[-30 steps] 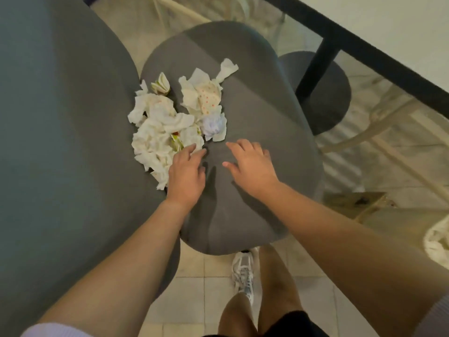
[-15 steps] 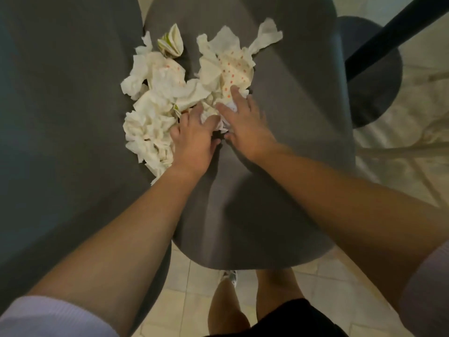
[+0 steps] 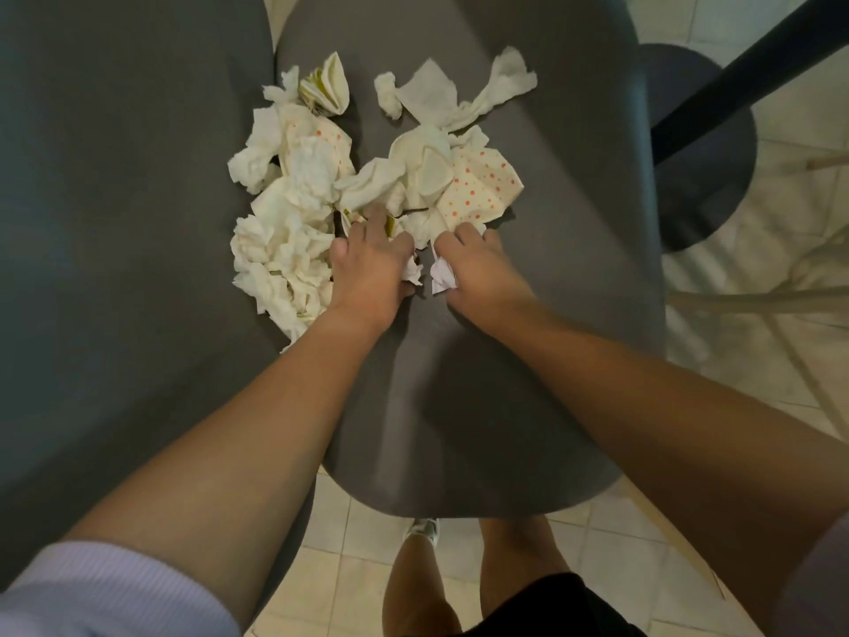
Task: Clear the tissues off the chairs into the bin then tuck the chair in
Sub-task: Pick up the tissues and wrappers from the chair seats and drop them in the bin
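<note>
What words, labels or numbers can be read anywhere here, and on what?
None: no text can be read in this picture.
The dotted napkin carries only orange spots, no lettering.
The folded napkin shows a yellow-green print at its edge, too small to tell if it holds any words.
The white tissues, the chair seat and the shoe show no markings.

Count on inspection: two grey chair seats, one (image 3: 528, 383) under my arms at centre frame and one (image 3: 115, 223) filling the left. One heap of crumpled tissues (image 3: 294, 223), pieces too tangled to number; two of them (image 3: 478, 186) (image 3: 321, 135) show orange dots. One round table base (image 3: 703, 144), upper right. My two hands (image 3: 367, 268) (image 3: 482, 268).
</note>
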